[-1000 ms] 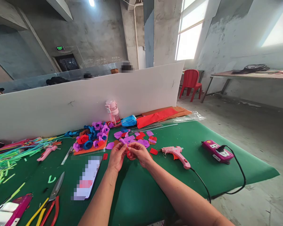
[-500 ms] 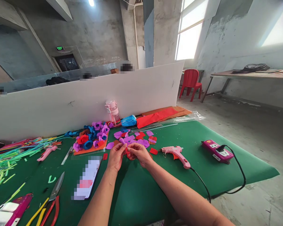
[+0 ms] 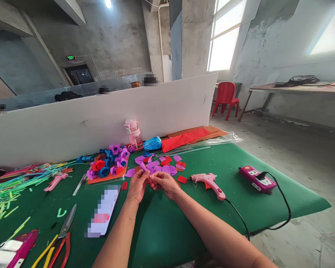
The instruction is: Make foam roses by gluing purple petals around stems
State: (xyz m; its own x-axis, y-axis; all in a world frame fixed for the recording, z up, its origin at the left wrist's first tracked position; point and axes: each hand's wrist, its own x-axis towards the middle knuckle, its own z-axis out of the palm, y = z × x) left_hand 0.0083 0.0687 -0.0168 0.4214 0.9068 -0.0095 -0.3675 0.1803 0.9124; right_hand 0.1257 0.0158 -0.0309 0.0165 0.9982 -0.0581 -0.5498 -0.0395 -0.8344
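Note:
My left hand (image 3: 137, 185) and my right hand (image 3: 165, 182) meet over the green table, fingertips pinched together on a small red petal piece (image 3: 149, 180), mostly hidden by the fingers. A purple piece (image 3: 144, 167) sticks up by my left fingertips. Just beyond the hands lie loose purple petals (image 3: 169, 169) and red petals (image 3: 166, 160). To the right of my right hand rests a pink glue gun (image 3: 208, 181). A pile of purple, blue and red paper flowers (image 3: 108, 162) sits on an orange sheet at the back left.
On the left are a phone (image 3: 104, 212), scissors (image 3: 68, 221), pliers (image 3: 61, 249), a second pink glue gun (image 3: 56, 181) and green strips (image 3: 5, 193). A magenta power strip (image 3: 257, 179) with a black cord stands right. A pink bottle (image 3: 133, 132) is by the white board (image 3: 173, 108).
My fingers have shifted slightly around the red piece, and less of it shows between them. The purple piece stands out a little more at my left fingertips.

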